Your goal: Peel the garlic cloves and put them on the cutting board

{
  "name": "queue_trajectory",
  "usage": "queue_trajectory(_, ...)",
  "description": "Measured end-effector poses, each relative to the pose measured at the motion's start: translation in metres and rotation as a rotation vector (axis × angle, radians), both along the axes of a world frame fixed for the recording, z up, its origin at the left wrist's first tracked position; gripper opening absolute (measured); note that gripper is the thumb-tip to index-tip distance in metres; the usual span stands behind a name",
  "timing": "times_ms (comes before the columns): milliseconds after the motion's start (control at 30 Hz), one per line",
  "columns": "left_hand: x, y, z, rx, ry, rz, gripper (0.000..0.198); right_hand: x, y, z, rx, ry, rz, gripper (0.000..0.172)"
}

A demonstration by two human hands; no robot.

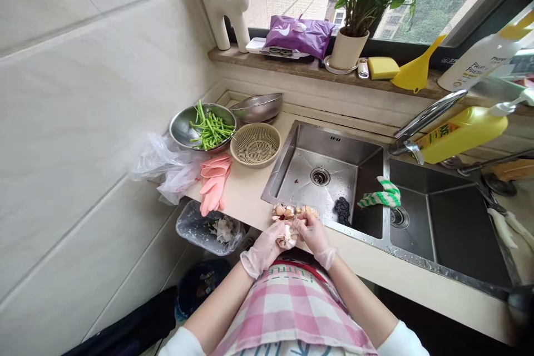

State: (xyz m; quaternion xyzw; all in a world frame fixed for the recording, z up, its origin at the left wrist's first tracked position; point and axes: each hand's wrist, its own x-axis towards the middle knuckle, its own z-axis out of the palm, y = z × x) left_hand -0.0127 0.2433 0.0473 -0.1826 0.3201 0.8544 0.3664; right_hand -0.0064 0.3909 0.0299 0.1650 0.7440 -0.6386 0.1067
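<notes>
My left hand (267,246), in a clear plastic glove, is closed around a whitish garlic bulb (287,238) just over the counter's front edge. My right hand (316,238), gloved the same way, has its fingers pinched together at the bulb's upper right side. Whether a loose bit of skin is between those fingertips is too small to tell. Right behind my hands, several pinkish-brown garlic cloves (288,211) lie in a clear shallow tray by the sink's front rim. My fingers partly cover the tray.
A double steel sink (287,169) holds a black scrubber (342,210); a green-striped cloth (381,196) hangs over its divider. To the left are a beige basket (256,164), pink gloves (214,184), a bowl (179,128) of green beans (212,129), and a lined bin (194,233) below.
</notes>
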Motion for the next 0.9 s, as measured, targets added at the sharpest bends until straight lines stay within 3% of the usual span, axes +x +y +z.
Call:
queue_trajectory(167, -0.001, -0.011, -0.001, 0.048, -0.085, 0.117, 0.022, 0.005, 0.000, 0.013, 0.446, 0.048, 0.089, 0.030)
queue_trajectory(267, 0.002, -0.013, 0.001, 0.017, -0.050, 0.128, 0.025, 0.014, -0.007, 0.021, 0.532, 0.135, 0.221, 0.023)
queue_trajectory(433, 0.005, -0.008, 0.009, -0.134, 0.059, 0.077, 0.029, 0.024, -0.018, 0.018, 0.348, 0.199, 0.383, 0.014)
queue_trajectory(533, 0.005, -0.002, 0.016, -0.267, 0.123, 0.145, 0.032, 0.026, -0.022, 0.011, 0.165, 0.198, 0.285, 0.021)
queue_trajectory(667, 0.003, 0.002, 0.022, -0.318, 0.174, 0.256, 0.039, 0.025, -0.029, 0.002, -0.010, 0.171, 0.086, 0.028)
queue_trajectory(900, 0.011, 0.000, 0.014, -0.354, 0.201, 0.258, 0.041, 0.024, -0.036, -0.005, -0.048, 0.127, 0.030, 0.022)
